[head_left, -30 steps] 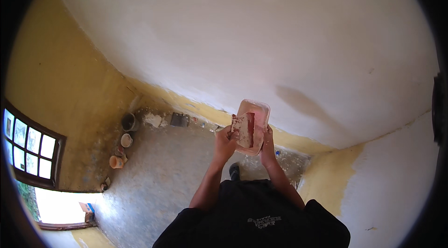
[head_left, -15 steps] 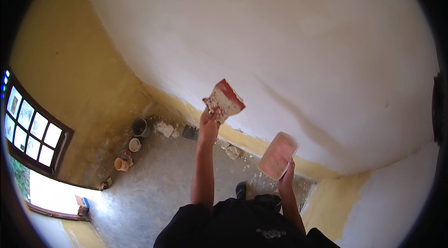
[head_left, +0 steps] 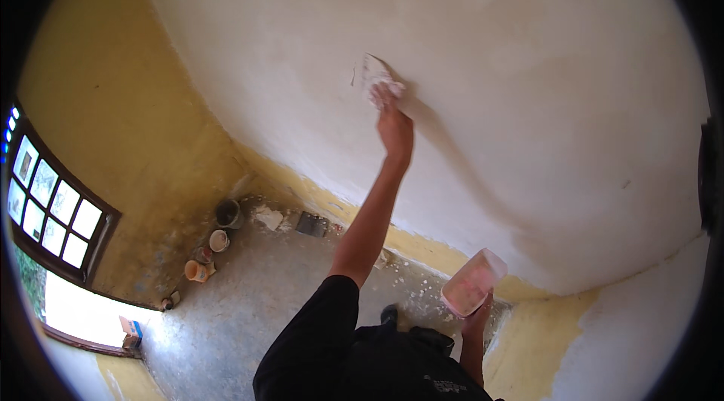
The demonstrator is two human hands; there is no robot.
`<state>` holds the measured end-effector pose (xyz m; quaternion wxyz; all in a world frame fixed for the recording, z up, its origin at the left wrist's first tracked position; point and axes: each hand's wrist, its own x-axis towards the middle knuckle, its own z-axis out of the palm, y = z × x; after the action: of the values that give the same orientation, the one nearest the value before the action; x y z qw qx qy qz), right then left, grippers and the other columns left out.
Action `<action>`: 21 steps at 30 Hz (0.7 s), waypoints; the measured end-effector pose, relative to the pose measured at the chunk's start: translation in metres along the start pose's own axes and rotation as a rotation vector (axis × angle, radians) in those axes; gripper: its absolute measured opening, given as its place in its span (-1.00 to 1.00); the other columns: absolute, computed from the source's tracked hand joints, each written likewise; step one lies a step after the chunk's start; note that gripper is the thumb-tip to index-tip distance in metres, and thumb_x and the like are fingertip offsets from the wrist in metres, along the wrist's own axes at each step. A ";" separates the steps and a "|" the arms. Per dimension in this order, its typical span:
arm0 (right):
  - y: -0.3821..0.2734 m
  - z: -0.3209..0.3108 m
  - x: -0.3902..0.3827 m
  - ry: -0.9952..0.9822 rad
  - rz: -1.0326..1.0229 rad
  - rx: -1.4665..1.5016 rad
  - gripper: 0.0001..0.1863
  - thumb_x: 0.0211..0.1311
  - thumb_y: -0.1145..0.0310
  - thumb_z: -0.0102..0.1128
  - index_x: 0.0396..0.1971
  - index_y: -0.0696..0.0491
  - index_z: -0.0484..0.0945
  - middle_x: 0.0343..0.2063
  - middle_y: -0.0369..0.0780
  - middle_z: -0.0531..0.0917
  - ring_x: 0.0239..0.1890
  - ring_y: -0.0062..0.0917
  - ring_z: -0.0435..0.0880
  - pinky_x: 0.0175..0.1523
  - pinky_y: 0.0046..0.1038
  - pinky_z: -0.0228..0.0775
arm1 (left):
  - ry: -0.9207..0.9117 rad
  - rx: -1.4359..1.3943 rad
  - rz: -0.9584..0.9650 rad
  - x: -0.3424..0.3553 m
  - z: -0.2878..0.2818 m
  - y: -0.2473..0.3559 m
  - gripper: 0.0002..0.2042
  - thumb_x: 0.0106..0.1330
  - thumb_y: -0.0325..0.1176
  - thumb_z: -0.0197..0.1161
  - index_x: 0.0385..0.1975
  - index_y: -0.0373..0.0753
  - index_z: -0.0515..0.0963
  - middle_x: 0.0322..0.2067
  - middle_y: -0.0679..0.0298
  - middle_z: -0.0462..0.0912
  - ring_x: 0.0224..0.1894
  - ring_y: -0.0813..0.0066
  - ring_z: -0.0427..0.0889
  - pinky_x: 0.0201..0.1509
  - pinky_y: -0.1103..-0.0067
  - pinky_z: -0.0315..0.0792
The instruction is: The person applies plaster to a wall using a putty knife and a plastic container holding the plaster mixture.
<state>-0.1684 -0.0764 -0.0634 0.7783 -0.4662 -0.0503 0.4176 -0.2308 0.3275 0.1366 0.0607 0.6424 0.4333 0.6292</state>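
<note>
Fingers of my left hand (head_left: 395, 128) squeeze the scraper (head_left: 372, 73) against the white wall (head_left: 528, 84); my right hand (head_left: 477, 319) grips a pink tray (head_left: 472, 282).

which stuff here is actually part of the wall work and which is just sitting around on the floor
In use:
- left hand pressing a putty knife to the white wall
- right hand holding a pink tray low by the body

Lying about:
- dark bucket in the floor corner
- small white cup
- orange pot
- dark flat piece at the wall's foot
</note>
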 end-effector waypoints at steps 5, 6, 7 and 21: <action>0.007 -0.007 0.010 0.099 -0.077 0.007 -0.40 0.40 -0.08 -0.13 0.18 0.11 0.27 0.03 -0.15 0.50 0.08 -0.31 0.53 0.13 -0.23 0.45 | -0.101 -0.063 0.146 -0.062 -0.007 0.019 -0.36 0.13 -0.74 -0.06 0.31 -0.40 0.11 0.18 -0.27 0.33 0.21 -0.19 0.36 0.13 0.28 0.48; 0.007 0.003 0.007 0.079 -0.130 -0.069 -0.42 0.41 -0.06 -0.14 0.19 0.10 0.27 0.02 -0.16 0.50 0.08 -0.32 0.54 0.14 -0.24 0.45 | -0.177 -0.116 0.123 -0.073 -0.022 0.014 -0.38 0.12 -0.75 -0.05 0.29 -0.40 0.18 0.16 -0.22 0.37 0.17 -0.13 0.42 0.11 0.31 0.49; 0.006 0.009 0.005 0.059 -0.188 -0.149 -0.43 0.42 -0.05 -0.16 0.19 0.09 0.26 0.02 -0.17 0.50 0.07 -0.33 0.54 0.14 -0.25 0.45 | -0.251 -0.174 0.098 -0.078 -0.032 0.008 -0.39 0.10 -0.76 -0.03 0.26 -0.39 0.25 0.15 -0.18 0.42 0.14 -0.07 0.48 0.10 0.34 0.50; 0.023 -0.014 0.008 -0.011 -0.029 0.074 -0.42 0.38 -0.03 -0.07 0.20 0.09 0.27 0.09 -0.17 0.47 0.13 -0.32 0.51 0.19 -0.24 0.41 | 0.024 -0.087 -0.205 0.010 -0.027 0.020 -0.52 0.13 -0.63 -0.03 0.12 -0.38 0.46 -0.28 -0.21 0.62 -0.26 -0.18 0.61 -0.20 0.22 0.48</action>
<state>-0.1712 -0.0756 -0.0915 0.8007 -0.4341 -0.0460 0.4103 -0.2460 0.3096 0.1621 0.1474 0.5838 0.4697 0.6457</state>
